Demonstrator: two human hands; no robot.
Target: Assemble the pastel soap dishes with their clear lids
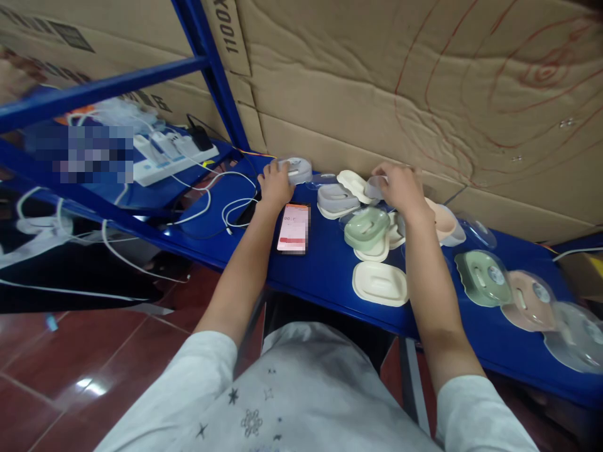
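At the back of the blue shelf my left hand (276, 183) has its fingers closed on the left end of a grey soap box (298, 169). My right hand (400, 187) pinches a thin grey, partly see-through piece (375, 188), whose exact kind I cannot make out. Beside that piece a cream scalloped tray (352, 183) lies tilted. Between my hands are a grey soap dish (337, 197) and a clear lid (324, 180). A green soap dish (367, 227) rests on cream trays, and another cream tray (380, 284) lies nearer the front edge.
A lit phone (293, 228) lies on the blue shelf (325, 263). At right stand green (483, 277), pink (527, 300) and grey (577, 336) lidded soap boxes. White cables and a power strip (176, 164) are at left, near a blue metal post (211, 75). Cardboard walls the back.
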